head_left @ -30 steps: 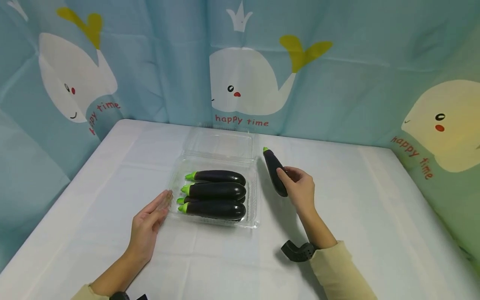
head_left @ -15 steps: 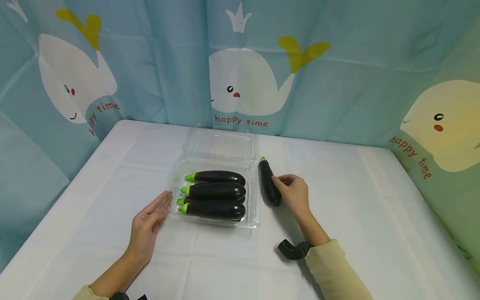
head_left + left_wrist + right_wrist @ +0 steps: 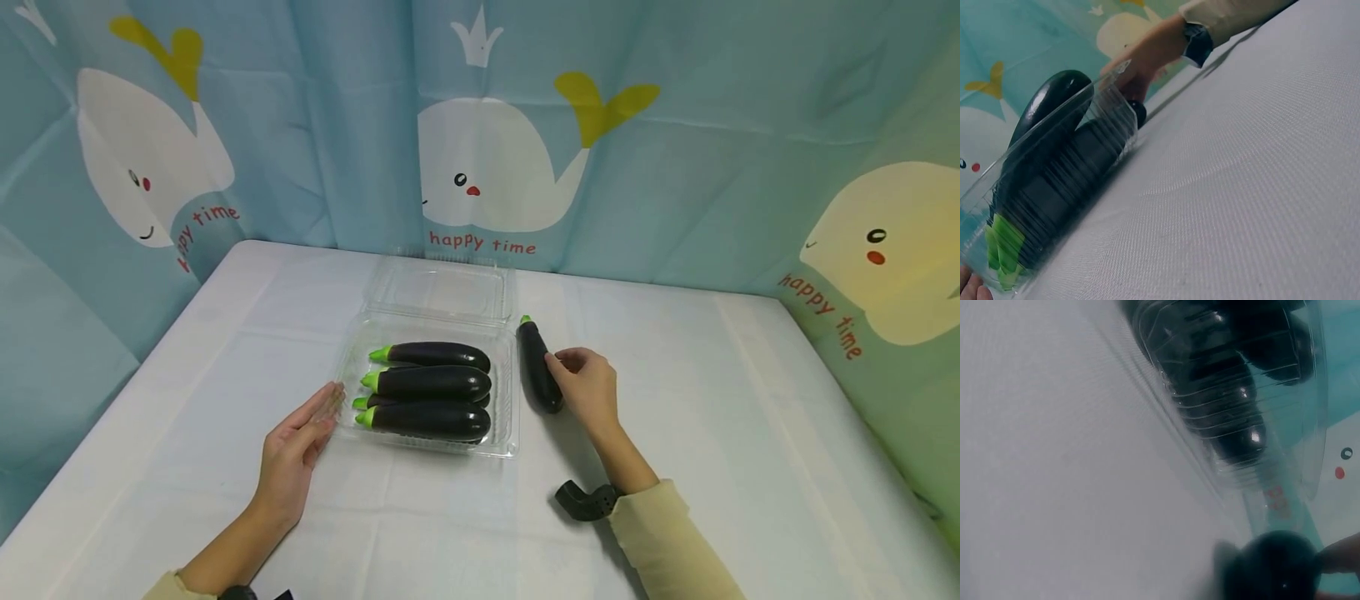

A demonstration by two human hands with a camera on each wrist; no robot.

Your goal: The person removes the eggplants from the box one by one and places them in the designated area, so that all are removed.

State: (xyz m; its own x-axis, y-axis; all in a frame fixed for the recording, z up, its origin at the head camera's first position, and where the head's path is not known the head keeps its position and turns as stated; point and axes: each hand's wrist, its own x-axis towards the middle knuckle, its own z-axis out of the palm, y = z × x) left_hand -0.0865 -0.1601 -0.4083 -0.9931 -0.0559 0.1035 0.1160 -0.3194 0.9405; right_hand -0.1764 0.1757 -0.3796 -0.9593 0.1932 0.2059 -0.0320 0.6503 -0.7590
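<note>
A clear plastic clamshell box (image 3: 431, 444) lies with its lid (image 3: 438, 293) folded back, holding several dark eggplants (image 3: 431, 383) with green stems pointing left. My left hand (image 3: 296, 454) rests its straight fingers against the box's left side. To the right of the box, a single eggplant (image 3: 536, 367) lies on the table, stem end away from me. My right hand (image 3: 588, 387) holds this eggplant at its right side, thumb and curled fingers near the middle. In the right wrist view, fingertips (image 3: 1341, 556) touch the eggplant's round end (image 3: 1282, 565); the far fingers are partly hidden.
A white cloth covers the table (image 3: 420, 525). Behind it and along both sides hangs a blue curtain (image 3: 352, 125) with whale prints. A black wrist device (image 3: 585, 500) sits at my right sleeve (image 3: 667, 533).
My right hand has brought the eggplant down and slightly toward me and left, onto the table beside the box. It has stayed there over the last half second. The left hand has not moved.
</note>
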